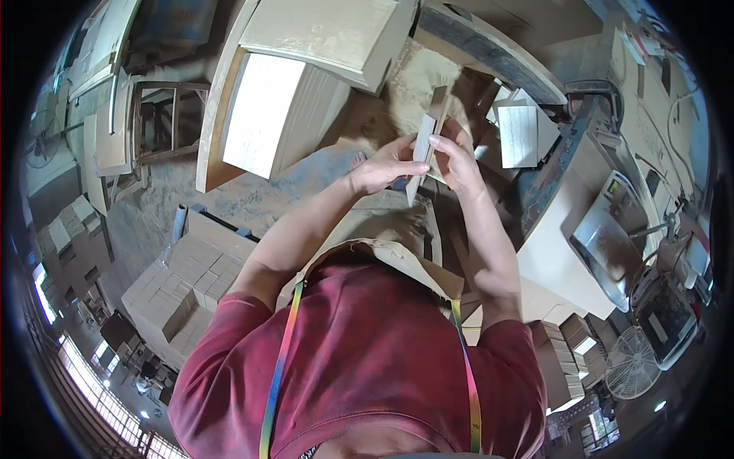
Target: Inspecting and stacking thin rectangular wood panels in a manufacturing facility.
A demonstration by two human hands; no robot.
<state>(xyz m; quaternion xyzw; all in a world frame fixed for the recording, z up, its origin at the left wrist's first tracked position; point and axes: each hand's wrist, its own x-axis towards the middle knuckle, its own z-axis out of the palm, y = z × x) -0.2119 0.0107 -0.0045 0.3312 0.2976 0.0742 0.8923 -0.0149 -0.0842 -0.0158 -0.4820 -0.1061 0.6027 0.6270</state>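
Note:
Between my hands, in front of my apron (pixel 382 216), a narrow wooden board (pixel 425 138) is held up on edge, its long side running away from me. My left hand (pixel 386 164) grips its near left side with the thumb laid across the face. On the other side my right hand (pixel 456 157) has thumb and fingers closed on it. A second strip seems to lie against its far end, but I cannot make out whether it is separate. Just beyond stands a dusty tan surface (pixel 420 76).
To the left, a pale wooden cabinet (pixel 313 34) stands by a stack of white-faced boards (pixel 264 115). White panels (pixel 518 136) lie on the right, beside a dark metal edge (pixel 562 157). Stacked blocks (pixel 183 283) stand lower left; a fan (pixel 633 363) is lower right.

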